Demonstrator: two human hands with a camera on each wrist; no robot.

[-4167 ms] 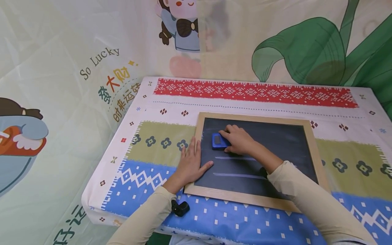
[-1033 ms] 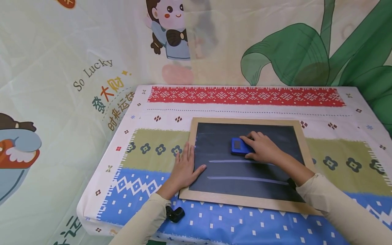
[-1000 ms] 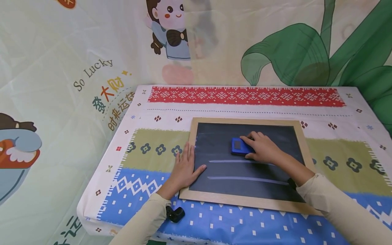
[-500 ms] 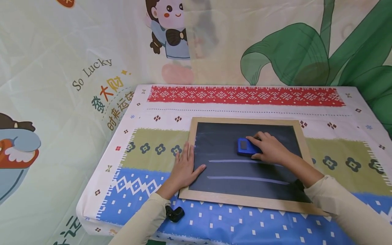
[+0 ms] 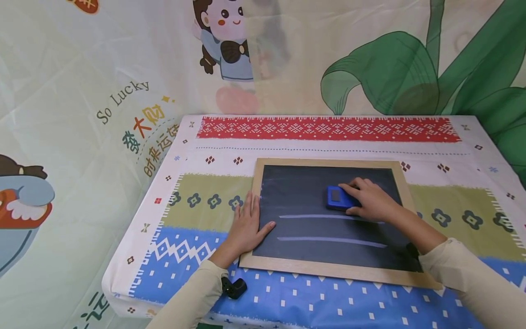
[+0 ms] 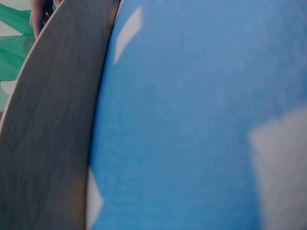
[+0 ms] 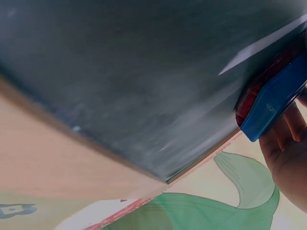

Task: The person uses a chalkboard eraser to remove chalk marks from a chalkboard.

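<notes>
A blackboard (image 5: 312, 256) in a pale wooden frame lies on the table. Two light chalk lines (image 5: 331, 241) run across its lower half. My right hand (image 5: 376, 201) grips a blue board eraser (image 5: 336, 197) by its sides, just above the upper line. In the right wrist view the blue eraser (image 7: 274, 98) shows a dark red underside against the dark board surface, where faint smears show. My left hand (image 5: 246, 230) lies flat with fingers spread over the frame's left side, its thumb reaching onto the board.
A patterned cloth (image 5: 193, 256) covers the table beneath the board. A black wrist camera (image 5: 235, 289) sits on the left wrist near the table's front edge. Printed curtains (image 5: 287, 68) hang behind and to the left.
My right hand has slid the eraser rightward across the board, from near its left side to right of centre. The left hand stays at the frame, and the view has shifted slightly.
</notes>
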